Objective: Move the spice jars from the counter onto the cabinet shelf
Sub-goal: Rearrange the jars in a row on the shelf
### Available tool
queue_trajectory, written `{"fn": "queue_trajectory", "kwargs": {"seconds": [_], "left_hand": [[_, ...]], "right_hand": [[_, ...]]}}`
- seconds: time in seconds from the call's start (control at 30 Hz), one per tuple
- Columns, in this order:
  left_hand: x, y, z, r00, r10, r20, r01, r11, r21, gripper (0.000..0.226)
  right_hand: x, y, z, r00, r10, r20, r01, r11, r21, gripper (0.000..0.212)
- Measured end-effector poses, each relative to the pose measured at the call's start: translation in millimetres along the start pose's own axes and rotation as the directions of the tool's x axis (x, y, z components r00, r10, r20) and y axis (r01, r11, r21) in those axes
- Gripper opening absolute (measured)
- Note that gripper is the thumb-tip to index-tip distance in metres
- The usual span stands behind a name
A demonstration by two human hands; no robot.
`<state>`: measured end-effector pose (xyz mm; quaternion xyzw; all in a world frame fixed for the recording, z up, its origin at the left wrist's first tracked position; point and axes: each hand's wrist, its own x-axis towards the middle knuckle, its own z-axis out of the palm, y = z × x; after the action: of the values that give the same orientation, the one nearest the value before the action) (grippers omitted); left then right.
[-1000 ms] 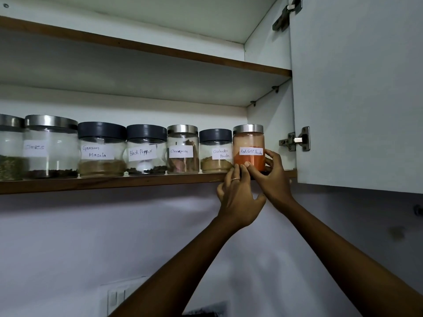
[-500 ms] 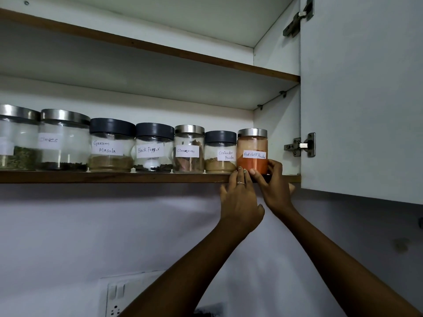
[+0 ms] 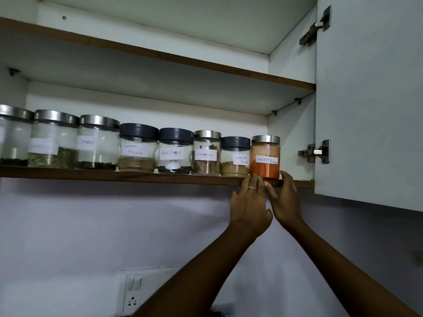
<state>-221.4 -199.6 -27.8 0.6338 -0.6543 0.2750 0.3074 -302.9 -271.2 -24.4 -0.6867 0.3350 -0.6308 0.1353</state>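
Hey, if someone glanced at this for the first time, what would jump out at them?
A bright orange red chilli powder jar ends a row of labelled spice jars on the lower cabinet shelf, at its right end. Just below it, the left hand and right hand reach up to its base, beside the open cabinet door.

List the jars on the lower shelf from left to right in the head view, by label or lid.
Unlabelled steel-lid jar → green-herb jar → Cloves → Garam Masala → Black Pepper → Cinnamon → Coriander Powder → Red Chilli Powder.
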Motion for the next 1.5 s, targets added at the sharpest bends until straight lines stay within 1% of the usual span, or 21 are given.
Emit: {"fn": "queue_trajectory", "kwargs": {"seconds": [0.1,0.17,0.2,0.3,0.37,0.47,0.57,0.67,0.83,1.03,1.17,1.27,1.33,1.4,1.43,1.5], "left_hand": [[-19,-11,-16,0.990,0.054,-0.128,-0.058,0.998,-0.025,0.057],[-34,-22,-30,0.968,0.127,-0.218,-0.129,0.992,0.007,0.042],[-41,-26,-38,0.951,0.168,-0.258,-0.164,0.986,0.037,0.036],[-61,-52,-65,0.891,0.262,-0.371,-0.226,0.964,0.139,0.026],[-73,-74,-89,0.870,0.279,-0.406,-0.222,0.958,0.182,0.025],[-89,-103,-127,0.875,0.230,-0.427,-0.169,0.970,0.176,0.023],[-108,-136,-164,0.874,0.162,-0.459,-0.104,0.983,0.148,0.020],[-126,-170,-199,0.859,0.112,-0.500,-0.038,0.987,0.156,0.018],[-158,-228,-255,0.824,0.093,-0.559,0.009,0.984,0.178,0.015],[-183,-300,-308,0.795,0.040,-0.605,0.050,0.990,0.131,0.015],[-193,-343,-337,0.766,-0.006,-0.642,0.102,0.988,0.113,0.014],[-192,-368,-352,0.736,-0.101,-0.669,0.170,0.985,0.039,0.013],[-187,-384,-358,0.712,-0.199,-0.674,0.204,0.976,-0.072,0.014],[-179,-397,-363,0.701,-0.313,-0.641,0.231,0.950,-0.210,0.020],[-175,-403,-364,0.710,-0.357,-0.606,0.250,0.934,-0.257,0.025],[-167,-412,-365,0.767,-0.375,-0.520,0.281,0.926,-0.253,0.039]], "right_hand": [[-26,-7,7,0.990,-0.053,-0.131,0.048,0.998,-0.041,0.040],[-42,-16,15,0.977,-0.121,-0.176,0.110,0.991,-0.070,0.028],[-48,-21,17,0.973,-0.154,-0.172,0.143,0.987,-0.073,0.024],[-64,-52,33,0.970,-0.229,-0.088,0.228,0.974,-0.011,0.020],[-72,-80,46,0.955,-0.295,-0.037,0.296,0.954,0.050,0.017],[-84,-123,64,0.923,-0.384,0.009,0.379,0.913,0.148,0.013],[-98,-165,86,0.895,-0.445,0.003,0.435,0.876,0.209,0.010],[-112,-202,109,0.868,-0.497,-0.014,0.485,0.840,0.244,0.007],[-139,-267,154,0.863,-0.501,-0.061,0.501,0.835,0.230,0.011],[-166,-340,206,0.859,-0.509,-0.062,0.509,0.831,0.223,0.012],[-179,-378,235,0.836,-0.548,-0.039,0.540,0.806,0.243,0.013],[-178,-399,254,0.821,-0.571,0.011,0.557,0.805,0.207,0.013],[-172,-407,266,0.806,-0.589,0.053,0.575,0.802,0.161,0.013],[-163,-413,276,0.787,-0.608,0.099,0.602,0.794,0.089,0.017],[-157,-414,280,0.779,-0.616,0.120,0.616,0.787,0.042,0.020],[-145,-417,289,0.772,-0.615,0.161,0.629,0.776,-0.053,0.027]]}}
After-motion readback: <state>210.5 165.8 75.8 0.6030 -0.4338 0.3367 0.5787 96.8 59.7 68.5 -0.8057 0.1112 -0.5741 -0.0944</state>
